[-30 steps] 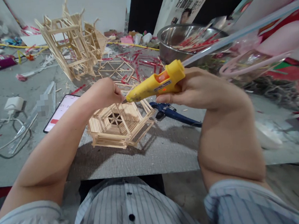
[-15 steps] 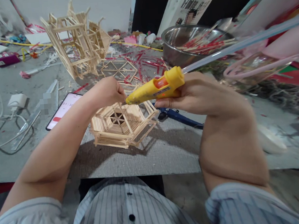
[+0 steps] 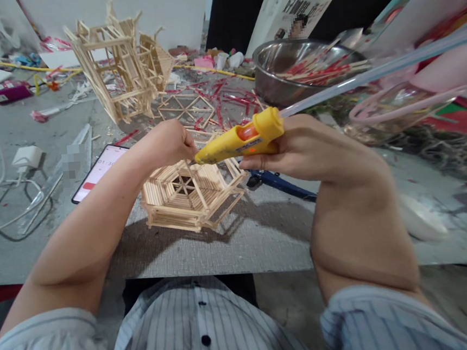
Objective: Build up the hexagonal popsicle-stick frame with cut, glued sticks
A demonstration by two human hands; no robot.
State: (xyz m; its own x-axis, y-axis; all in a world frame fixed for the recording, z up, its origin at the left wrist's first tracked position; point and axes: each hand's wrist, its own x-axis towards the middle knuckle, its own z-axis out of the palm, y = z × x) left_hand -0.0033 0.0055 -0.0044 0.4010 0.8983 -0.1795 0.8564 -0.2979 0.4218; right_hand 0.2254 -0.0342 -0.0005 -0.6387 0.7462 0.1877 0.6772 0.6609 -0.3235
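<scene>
My right hand (image 3: 304,144) is wrapped round a yellow hot glue gun (image 3: 254,132), its nozzle pointing left and down. A long clear glue stick (image 3: 363,73) runs out of its back end. The nozzle tip is close by the fingers of my left hand (image 3: 169,142), which are pinched over the far side of a hexagonal frame of wooden sticks (image 3: 172,221). A thin wooden stick (image 3: 197,184) slants from those fingertips towards the near side of the frame. My left fingertips are partly hidden. Blue-handled pliers (image 3: 283,184) lie below my right hand.
A tall stick structure (image 3: 116,71) stands at the back left, with a flat hexagonal stick frame (image 3: 184,107) beside it. A metal bowl (image 3: 268,76) holds red-marked sticks. A phone (image 3: 94,173) and a white charger (image 3: 28,159) lie left. Red scraps (image 3: 226,96) litter the table.
My right hand and the glue gun have shifted slightly left and down, bringing the nozzle a little nearer my left fingers. My left hand and the hexagonal frame have stayed put.
</scene>
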